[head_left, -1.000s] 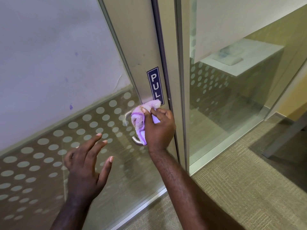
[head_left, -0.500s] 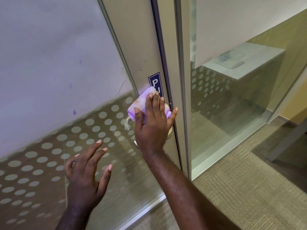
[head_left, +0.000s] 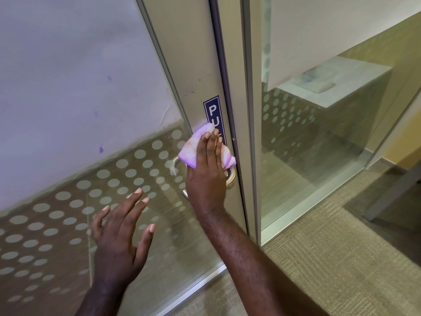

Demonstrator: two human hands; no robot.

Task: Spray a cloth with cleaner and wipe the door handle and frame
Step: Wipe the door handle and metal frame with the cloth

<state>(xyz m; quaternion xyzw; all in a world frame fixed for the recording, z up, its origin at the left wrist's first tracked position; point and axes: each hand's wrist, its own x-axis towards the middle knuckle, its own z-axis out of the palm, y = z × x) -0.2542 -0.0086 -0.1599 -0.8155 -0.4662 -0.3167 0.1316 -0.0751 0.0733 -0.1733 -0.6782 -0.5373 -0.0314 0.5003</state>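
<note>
My right hand (head_left: 207,172) presses a pink and purple cloth (head_left: 193,147) flat against the metal door frame (head_left: 186,65), over the lower half of a blue PULL sticker (head_left: 213,110). The hand and cloth cover most of the silver lever handle (head_left: 230,175); only its tip and round base show. My left hand (head_left: 120,236) hovers low beside the glass with fingers spread and holds nothing.
The glass door (head_left: 136,179) has a frosted upper panel and a band of dots. A fixed glass panel (head_left: 319,133) stands to the right, with a white counter behind it. Tan carpet (head_left: 319,270) covers the floor.
My right hand left the handle, opened flat and slid the cloth up onto the frame by the PULL sticker. My left hand stayed low, nearly still.
</note>
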